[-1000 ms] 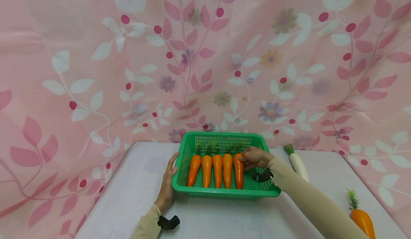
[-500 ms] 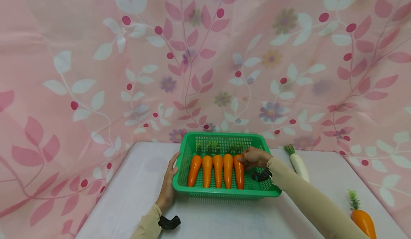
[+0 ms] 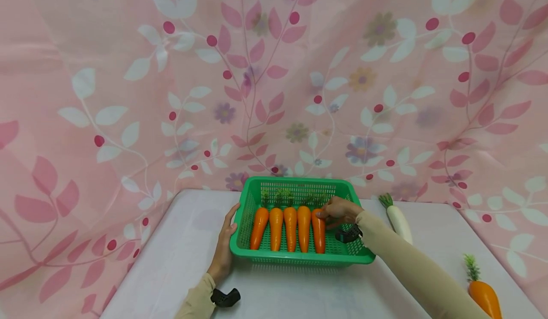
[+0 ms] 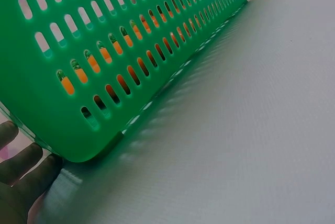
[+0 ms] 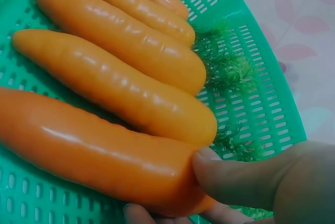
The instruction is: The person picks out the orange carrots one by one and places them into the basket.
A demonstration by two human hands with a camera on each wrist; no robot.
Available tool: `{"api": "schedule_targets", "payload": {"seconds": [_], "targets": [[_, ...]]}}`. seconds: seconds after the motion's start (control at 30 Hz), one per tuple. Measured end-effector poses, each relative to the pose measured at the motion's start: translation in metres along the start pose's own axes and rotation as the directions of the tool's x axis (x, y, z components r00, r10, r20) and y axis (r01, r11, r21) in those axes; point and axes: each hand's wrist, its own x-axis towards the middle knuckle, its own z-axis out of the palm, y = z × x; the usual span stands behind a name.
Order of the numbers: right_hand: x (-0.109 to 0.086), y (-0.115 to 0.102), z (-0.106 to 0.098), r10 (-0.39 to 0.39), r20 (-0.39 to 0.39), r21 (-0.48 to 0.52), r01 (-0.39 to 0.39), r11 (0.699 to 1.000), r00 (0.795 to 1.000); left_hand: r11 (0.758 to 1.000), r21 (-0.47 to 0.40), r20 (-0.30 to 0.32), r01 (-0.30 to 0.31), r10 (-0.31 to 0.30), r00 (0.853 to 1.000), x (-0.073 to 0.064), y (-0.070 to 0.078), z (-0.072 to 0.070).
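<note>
A green plastic basket [image 3: 299, 257] with slotted walls stands on the white-covered table, several orange carrots lying side by side in it, leafy tops toward the back. My right hand [image 3: 340, 211] reaches into the basket and grips the rightmost carrot [image 3: 318, 233] near its leafy end. In the right wrist view the thumb [image 5: 235, 174] lies over that carrot's thick end and fingers show beneath it. At the basket's left side my left hand [image 3: 224, 247] rests against the wall, and the left wrist view shows its fingers [image 4: 23, 164] extended by the corner.
On the table to the right of the basket lies a white radish [image 3: 399, 221] with a green top. Another carrot [image 3: 484, 297] is at the lower right, partly behind the right sleeve. Pink floral cloth [image 3: 274, 95] hangs behind the table [image 3: 171, 252].
The rightmost carrot, still held by my right hand, has shifted very slightly toward the front of the basket. My left hand stays at the basket's side.
</note>
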Motion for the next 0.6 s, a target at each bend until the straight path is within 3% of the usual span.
{"api": "schedule_targets", "payload": {"seconds": [0.6], "targets": [[0.0008,0.0025,0.001,-0.021,-0.031,-0.045,0.019,0.999,0.999,1.0,-0.013,0.005,0.016,-0.016,1.0,0.0006,-0.0022,-0.0004]]}}
